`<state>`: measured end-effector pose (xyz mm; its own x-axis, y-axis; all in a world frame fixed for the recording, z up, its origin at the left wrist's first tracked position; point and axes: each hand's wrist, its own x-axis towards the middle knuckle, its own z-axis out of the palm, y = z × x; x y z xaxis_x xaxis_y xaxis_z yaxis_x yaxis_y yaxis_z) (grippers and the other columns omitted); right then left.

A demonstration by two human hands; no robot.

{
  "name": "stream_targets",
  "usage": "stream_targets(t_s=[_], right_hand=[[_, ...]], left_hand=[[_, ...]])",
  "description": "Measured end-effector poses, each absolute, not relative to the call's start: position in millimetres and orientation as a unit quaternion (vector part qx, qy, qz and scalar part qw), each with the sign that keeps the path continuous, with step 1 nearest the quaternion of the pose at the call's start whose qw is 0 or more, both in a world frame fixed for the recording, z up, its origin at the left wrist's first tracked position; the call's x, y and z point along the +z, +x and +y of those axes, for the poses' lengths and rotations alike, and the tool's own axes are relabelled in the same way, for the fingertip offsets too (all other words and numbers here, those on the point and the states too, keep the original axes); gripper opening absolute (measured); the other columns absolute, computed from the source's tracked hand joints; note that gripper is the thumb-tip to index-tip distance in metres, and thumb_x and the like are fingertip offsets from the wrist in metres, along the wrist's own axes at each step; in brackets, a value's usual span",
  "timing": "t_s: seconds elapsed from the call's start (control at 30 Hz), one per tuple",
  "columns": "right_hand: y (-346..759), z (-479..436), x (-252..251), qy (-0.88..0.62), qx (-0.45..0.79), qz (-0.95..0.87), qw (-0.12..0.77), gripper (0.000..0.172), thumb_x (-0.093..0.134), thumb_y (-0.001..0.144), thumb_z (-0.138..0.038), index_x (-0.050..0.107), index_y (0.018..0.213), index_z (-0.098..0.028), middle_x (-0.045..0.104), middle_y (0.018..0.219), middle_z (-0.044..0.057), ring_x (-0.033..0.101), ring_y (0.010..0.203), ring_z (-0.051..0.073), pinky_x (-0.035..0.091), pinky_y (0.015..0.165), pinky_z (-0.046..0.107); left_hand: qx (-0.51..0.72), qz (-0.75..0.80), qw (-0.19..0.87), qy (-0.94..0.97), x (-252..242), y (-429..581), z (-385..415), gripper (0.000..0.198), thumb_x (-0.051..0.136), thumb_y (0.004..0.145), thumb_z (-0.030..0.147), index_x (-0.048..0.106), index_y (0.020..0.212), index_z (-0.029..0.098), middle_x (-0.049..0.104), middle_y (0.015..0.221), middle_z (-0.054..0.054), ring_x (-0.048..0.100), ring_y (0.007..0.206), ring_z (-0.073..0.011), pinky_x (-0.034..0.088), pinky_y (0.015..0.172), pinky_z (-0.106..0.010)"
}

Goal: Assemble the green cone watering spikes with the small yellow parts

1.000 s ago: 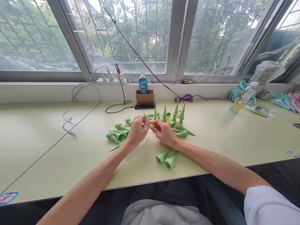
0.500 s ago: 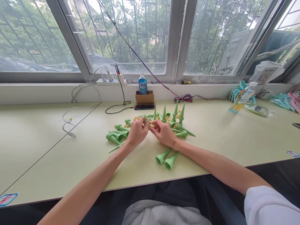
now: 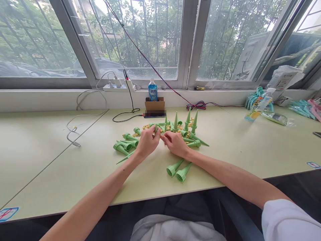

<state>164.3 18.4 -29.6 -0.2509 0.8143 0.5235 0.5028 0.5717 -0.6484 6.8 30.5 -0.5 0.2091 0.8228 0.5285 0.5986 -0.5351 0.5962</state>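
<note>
A heap of green plastic cone spikes (image 3: pixel 127 144) and small yellow parts (image 3: pixel 146 126) lies on the pale green table (image 3: pixel 75 167). My left hand (image 3: pixel 146 143) is closed around a green spike whose tip (image 3: pixel 155 127) sticks up above my fingers. My right hand (image 3: pixel 176 143) is closed, its fingertips pinching a small part I cannot make out right against the left hand. Three spikes (image 3: pixel 188 119) stand upright just behind my hands. Two spikes (image 3: pixel 178 169) lie side by side in front of my right wrist.
A small cardboard box (image 3: pixel 154 104) with a phone (image 3: pixel 153 114) before it and a blue-labelled bottle (image 3: pixel 152 90) stand at the back. Cables (image 3: pixel 75 129) and a power strip (image 3: pixel 117 87) lie at the left; packets (image 3: pixel 259 105) lie at the right.
My hands have drawn slightly closer together and the right fingertips now meet the left hand. Everything else stays put.
</note>
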Motion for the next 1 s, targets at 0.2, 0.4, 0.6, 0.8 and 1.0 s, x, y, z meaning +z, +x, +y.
stream_targets(t_s=[0.2,0.4,0.6,0.8,1.0], right_hand=[[164.2,19.2,-30.5,-0.420,0.166,-0.767,0.455,0.008,0.058,0.089,-0.025,0.056,0.091,-0.018,0.063,0.073,0.000,0.049,0.056,0.011,0.038,0.060,0.024],[164.8,22.0,-33.3,-0.419,0.181,-0.774,0.439,0.016,0.054,0.092,-0.027,0.053,0.078,-0.019,0.061,0.064,-0.001,0.048,0.054,0.011,0.037,0.059,0.024],[164.2,19.3,-29.9,-0.431,0.190,-0.777,0.418,0.034,0.047,0.097,-0.033,0.049,0.066,-0.019,0.058,0.056,-0.002,0.046,0.050,0.010,0.035,0.057,0.024],[163.9,18.6,-28.8,-0.431,0.184,-0.763,0.445,0.020,0.055,0.093,-0.036,0.056,0.082,-0.019,0.064,0.069,0.000,0.049,0.055,0.011,0.037,0.059,0.024],[163.8,20.9,-31.7,-0.429,0.182,-0.762,0.450,0.015,0.057,0.091,-0.030,0.054,0.082,-0.019,0.064,0.071,0.000,0.049,0.056,0.012,0.038,0.059,0.024]], left_hand=[[0.431,0.452,0.136,0.769,0.1,7.6,29.9,0.026,0.046,0.092,0.037,0.052,0.074,0.020,0.059,0.066,0.001,0.052,0.046,-0.0109,0.037,0.053,-0.025],[0.423,0.453,0.124,0.775,-2.6,5.8,32.0,0.027,0.046,0.093,0.038,0.052,0.074,0.020,0.057,0.063,0.002,0.050,0.045,-0.0104,0.034,0.052,-0.025],[0.418,0.455,0.116,0.777,-1.7,5.5,31.8,0.026,0.045,0.093,0.037,0.051,0.074,0.020,0.052,0.058,0.004,0.044,0.042,-0.0094,0.033,0.052,-0.024],[0.429,0.458,0.126,0.769,-1.2,7.0,31.0,0.024,0.045,0.093,0.038,0.051,0.077,0.020,0.056,0.062,0.004,0.046,0.043,-0.0096,0.035,0.053,-0.023],[0.423,0.453,0.124,0.775,-2.3,6.2,30.5,0.026,0.045,0.093,0.038,0.050,0.076,0.020,0.056,0.064,0.003,0.047,0.044,-0.0098,0.034,0.053,-0.024]])
